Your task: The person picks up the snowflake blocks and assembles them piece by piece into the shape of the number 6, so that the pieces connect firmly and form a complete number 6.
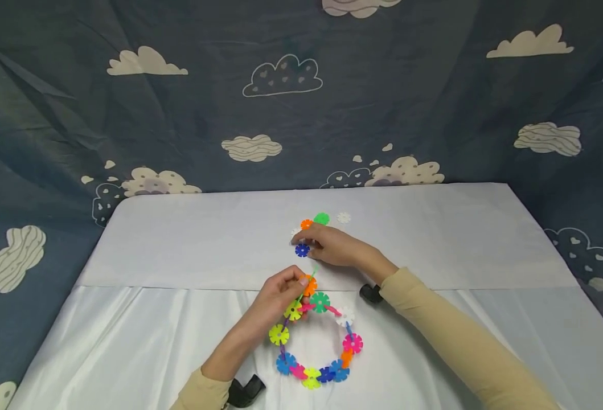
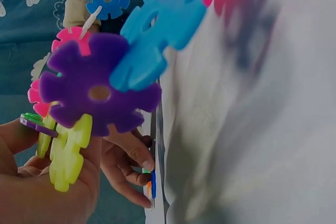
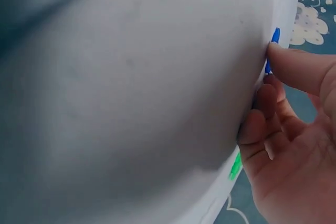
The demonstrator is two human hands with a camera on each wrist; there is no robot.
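Observation:
In the head view my left hand [image 1: 282,289] pinches the upper left of a ring of linked flower-shaped plastic discs. An orange disc [image 1: 310,285] and a yellow disc [image 1: 293,310] sit at its fingers. The left wrist view shows a purple disc [image 2: 97,85] joined to a light blue disc [image 2: 163,35]. My right hand [image 1: 334,245] reaches over the loose discs farther back, palm down. Its thumb is right at the edge of a dark blue disc [image 1: 302,250], with the other fingers bent around the far side. A white disc is partly hidden by those fingers.
Beyond the right hand lie loose orange [image 1: 306,224], green [image 1: 321,218] and white [image 1: 344,217] discs. A white cloth [image 1: 178,245] covers the table. Dark fabric with clouds [image 1: 281,125] hangs behind it. Black wrist pieces [image 1: 247,391] show at both arms.

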